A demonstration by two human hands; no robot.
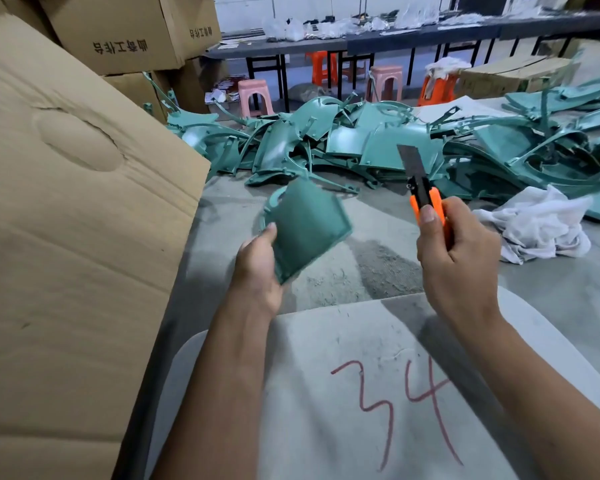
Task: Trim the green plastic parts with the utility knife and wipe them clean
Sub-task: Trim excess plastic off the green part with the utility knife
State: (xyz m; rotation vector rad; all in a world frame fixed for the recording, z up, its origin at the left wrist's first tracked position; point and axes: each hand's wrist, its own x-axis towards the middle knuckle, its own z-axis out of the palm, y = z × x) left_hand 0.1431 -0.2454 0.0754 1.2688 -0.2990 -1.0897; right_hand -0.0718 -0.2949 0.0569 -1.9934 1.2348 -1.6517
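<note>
Green plastic part (pixel 307 225) sits at about twelve o'clock from my lap, raised off the floor in my left hand (pixel 258 268), thumb pressed on its near face and the fingers wrapped behind its lower left corner. My right hand (pixel 456 252) has its fingers curled tight round the orange utility knife (pixel 425 194), thumb laid up the handle, blade run out and pointing up toward twelve, well apart from the part.

Risks, as I judge them: the blade is extended a long way, so a sideways load on a stubborn bit of flash could snap a segment. My left thumb lies on the face I would cut along, and a slip toward nine o'clock would meet it. The part is held at only one corner, so it may twist under the knife.

The pile of green parts (pixel 378 143) lies on the floor from eleven to two, and the white rag (pixel 541 226) for wiping is at two o'clock.

Writing: "34" in red marker on the grey board (pixel 361 393) across my lap, at six o'clock. The cardboard boxes (pixel 125 32) at ten carry printed Chinese characters, seen upside down; I cannot read them reliably.
</note>
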